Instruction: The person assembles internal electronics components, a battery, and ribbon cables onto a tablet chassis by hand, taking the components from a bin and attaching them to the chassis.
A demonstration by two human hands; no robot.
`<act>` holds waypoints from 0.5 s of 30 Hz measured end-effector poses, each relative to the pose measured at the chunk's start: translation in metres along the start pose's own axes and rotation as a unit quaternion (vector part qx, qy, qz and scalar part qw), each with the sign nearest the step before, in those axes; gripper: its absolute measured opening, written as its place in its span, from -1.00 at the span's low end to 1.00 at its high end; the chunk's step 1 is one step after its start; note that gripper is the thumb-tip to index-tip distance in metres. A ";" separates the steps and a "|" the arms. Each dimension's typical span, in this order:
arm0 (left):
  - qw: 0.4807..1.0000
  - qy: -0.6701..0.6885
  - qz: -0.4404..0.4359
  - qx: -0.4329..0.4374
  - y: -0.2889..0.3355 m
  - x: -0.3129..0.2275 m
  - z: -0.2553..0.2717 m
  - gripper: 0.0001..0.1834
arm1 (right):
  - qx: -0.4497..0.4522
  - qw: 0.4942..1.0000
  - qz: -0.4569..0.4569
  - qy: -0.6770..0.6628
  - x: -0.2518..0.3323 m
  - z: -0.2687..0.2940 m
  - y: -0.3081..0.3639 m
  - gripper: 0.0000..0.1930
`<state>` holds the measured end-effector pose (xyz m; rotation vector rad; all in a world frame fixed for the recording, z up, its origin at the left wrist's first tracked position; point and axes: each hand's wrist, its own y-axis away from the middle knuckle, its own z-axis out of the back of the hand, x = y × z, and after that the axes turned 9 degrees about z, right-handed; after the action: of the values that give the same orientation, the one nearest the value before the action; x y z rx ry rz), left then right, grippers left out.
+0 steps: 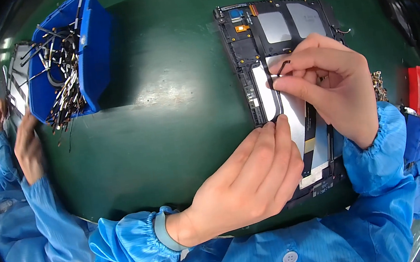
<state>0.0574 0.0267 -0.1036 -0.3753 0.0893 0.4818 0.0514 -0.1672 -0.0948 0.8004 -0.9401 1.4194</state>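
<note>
A flat electronic device, tablet-like with its inside exposed [242, 49], lies slightly tilted on the table at right of centre. It has a black frame and silver plates. Over its left part runs a thin black cable [280, 101]. My right hand [342, 85] reaches across the device and pinches the cable near its upper end between thumb and forefinger. Lower down, my left hand [246, 178] presses its closed fingertips on the cable near the device's left edge; the thumb is hidden beneath the hand.
At the upper left a blue bin [95, 56] holds many loose black cables with metallic ends. A co-worker's hand [28, 146] is beside it, near another device. A red bin [419, 90] and small gold-coloured parts [379, 86] are at the right. Green tabletop [164, 136] lies between.
</note>
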 end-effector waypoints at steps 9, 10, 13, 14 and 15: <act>1.000 0.024 -0.005 -0.006 -0.002 0.005 -0.002 -0.69 | 0.010 0.998 0.028 0.050 -0.002 0.000 0.000 -0.77; 1.000 0.023 -0.009 -0.009 -0.003 0.005 -0.002 -0.69 | 0.017 0.997 0.044 0.064 -0.003 0.000 0.000 -0.72; 1.000 0.022 -0.013 -0.014 -0.003 0.005 -0.002 -0.69 | -0.032 0.997 0.018 0.062 0.002 -0.002 -0.004 -0.62; 1.000 0.022 -0.015 -0.014 -0.004 0.005 -0.002 -0.69 | -0.034 0.997 0.018 0.062 0.004 -0.005 -0.007 -0.62; 1.000 0.021 -0.012 -0.008 -0.005 0.004 -0.001 -0.68 | -0.039 0.994 -0.011 0.100 0.005 -0.008 -0.010 -0.60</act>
<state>0.0636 0.0242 -0.1038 -0.4009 0.1214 0.4517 0.0618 -0.1578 -0.0932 0.5970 -0.8246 1.4058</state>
